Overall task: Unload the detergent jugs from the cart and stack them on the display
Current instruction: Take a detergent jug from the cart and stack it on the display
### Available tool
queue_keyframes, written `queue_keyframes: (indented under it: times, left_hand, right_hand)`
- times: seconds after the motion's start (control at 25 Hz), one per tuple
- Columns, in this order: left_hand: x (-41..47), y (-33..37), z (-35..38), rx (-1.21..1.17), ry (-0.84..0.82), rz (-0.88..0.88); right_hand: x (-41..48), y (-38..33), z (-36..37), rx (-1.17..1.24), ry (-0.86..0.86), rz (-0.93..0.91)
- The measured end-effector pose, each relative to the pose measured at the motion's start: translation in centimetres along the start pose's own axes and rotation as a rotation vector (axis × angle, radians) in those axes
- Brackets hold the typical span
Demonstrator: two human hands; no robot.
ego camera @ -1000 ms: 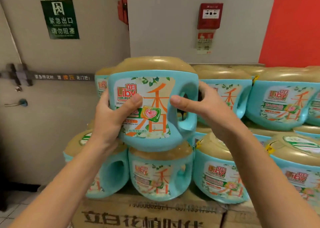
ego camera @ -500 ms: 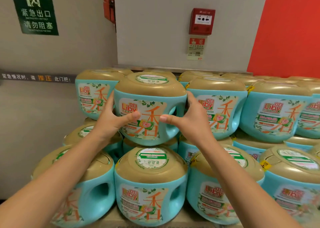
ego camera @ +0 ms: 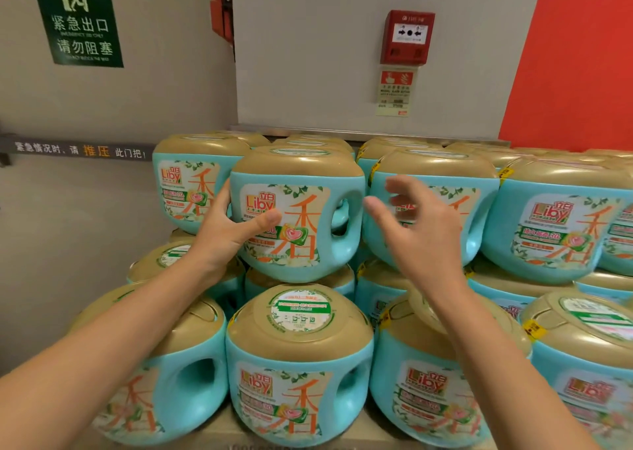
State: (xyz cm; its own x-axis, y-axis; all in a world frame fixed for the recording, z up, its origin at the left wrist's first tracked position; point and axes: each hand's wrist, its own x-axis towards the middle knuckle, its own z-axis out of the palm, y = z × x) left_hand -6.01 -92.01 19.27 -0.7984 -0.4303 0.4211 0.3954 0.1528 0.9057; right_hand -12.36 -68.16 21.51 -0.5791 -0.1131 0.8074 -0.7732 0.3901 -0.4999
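A teal detergent jug with a gold cap and a Liby label sits on the top row of the stacked display, between two like jugs. My left hand holds its left side, fingers behind it and thumb across the label. My right hand hovers open just right of the jug's handle, fingers spread, touching nothing. The cart is out of sight.
Several identical jugs fill the rows below and to the right. The stack stands on cardboard boxes. Behind are a grey wall with a fire alarm box, a green exit sign and a red wall.
The jug went from being held up in both hands to resting on the top row. My right hand has let go of its handle and drawn back; my left hand stays on it.
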Motion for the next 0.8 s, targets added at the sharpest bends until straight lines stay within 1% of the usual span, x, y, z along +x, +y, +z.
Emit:
queue_keyframes:
  times: [0.08,0.12,0.16,0.24,0.32,0.4,0.48,0.6,0.8]
  left_hand:
    - [0.5,-0.1,0.3,0.015,0.003,0.006]
    - [0.8,-0.2,0.4,0.030,0.003,0.010]
    - [1.1,-0.3,0.5,0.047,0.005,0.014]
    - [1.5,-0.6,0.5,0.076,0.003,0.020]
    - [1.6,-0.9,0.5,0.095,-0.005,0.029]
    - [1.5,-1.3,0.6,0.092,0.006,0.047]
    - [1.2,-1.5,0.8,0.068,0.028,0.068]
    - [1.0,-1.5,1.2,0.066,0.054,0.104]
    - [0.8,-1.5,1.3,0.098,0.064,0.137]
  right_hand:
    - [0.3,2.0,-2.2,-0.038,0.199,0.013]
    - [0.4,3.0,-3.2,-0.082,0.234,0.061]
    - [0.5,4.0,-3.9,-0.122,0.217,0.136]
    - [0.4,5.7,-4.5,-0.157,0.109,0.289]
    - [0.2,6.7,-4.5,-0.095,0.036,0.367]
    - [0.4,7.3,-4.1,0.012,-0.021,0.396]
    - [0.5,7.6,-3.6,0.034,-0.075,0.424]
    - [0.4,7.8,-3.4,-0.077,-0.108,0.435]
    - [0.2,7.0,-3.4,-0.299,-0.026,0.414]
